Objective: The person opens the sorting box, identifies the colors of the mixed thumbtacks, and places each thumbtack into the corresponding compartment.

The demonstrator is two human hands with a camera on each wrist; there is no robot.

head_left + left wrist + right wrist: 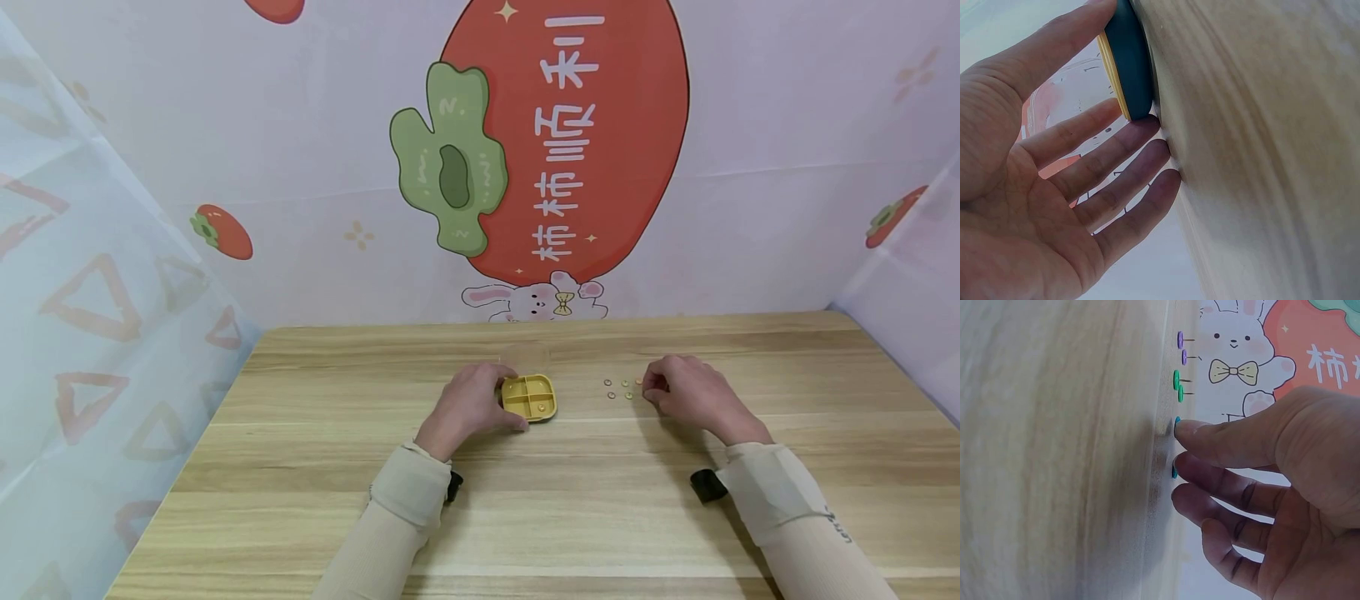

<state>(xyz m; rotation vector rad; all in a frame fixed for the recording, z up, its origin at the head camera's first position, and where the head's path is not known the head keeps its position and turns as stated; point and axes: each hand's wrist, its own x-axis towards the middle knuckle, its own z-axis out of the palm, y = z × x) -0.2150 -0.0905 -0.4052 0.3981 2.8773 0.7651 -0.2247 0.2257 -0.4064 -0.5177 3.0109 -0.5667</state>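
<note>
My left hand (472, 402) holds a small pill box (540, 390), thumb at the near edge and fingers at the far edge. The box is yellow inside, with four compartments; one tiny thing (542, 407) lies in the near right one. In the left wrist view its outer side (1132, 62) is dark teal. My right hand (693, 396) reaches down to the table with bent fingers, thumb and index apart. Its thumb touches one teal thumbtack (1177, 423), and the index fingertip is right at another teal thumbtack (1174, 469).
Beside my right fingers stand purple thumbtacks (1180, 340) and green thumbtacks (1177, 380), heads down, points up. Behind the box lies its clear lid (525, 357), swung back. A printed cloth wall (330, 167) rises at the back edge of the wooden table (570, 517).
</note>
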